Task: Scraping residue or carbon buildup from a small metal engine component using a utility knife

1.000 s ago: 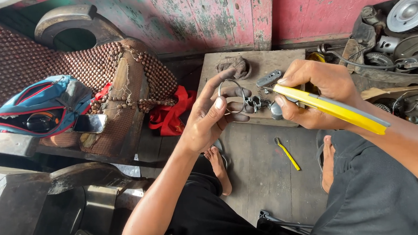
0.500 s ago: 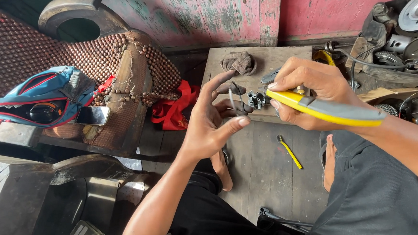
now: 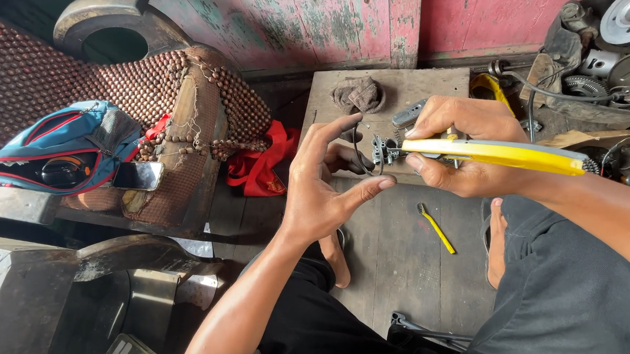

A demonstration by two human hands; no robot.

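Two hands worked above a wooden board [image 3: 425,85]: the right hand [image 3: 464,147] was clenched around the yellow handles of a pair of pliers [image 3: 501,154], whose nose met a small metal part [image 3: 382,150] held over the board's near edge. The left hand [image 3: 326,183] was spread loose, fingers curled beside that part and a thin wire loop [image 3: 357,149], grasping nothing. A grey rag [image 3: 357,94] lay on the board, a yellow brush [image 3: 436,228] on the floor below, and a red cloth [image 3: 264,165] beside a beaded seat cover [image 3: 181,83].
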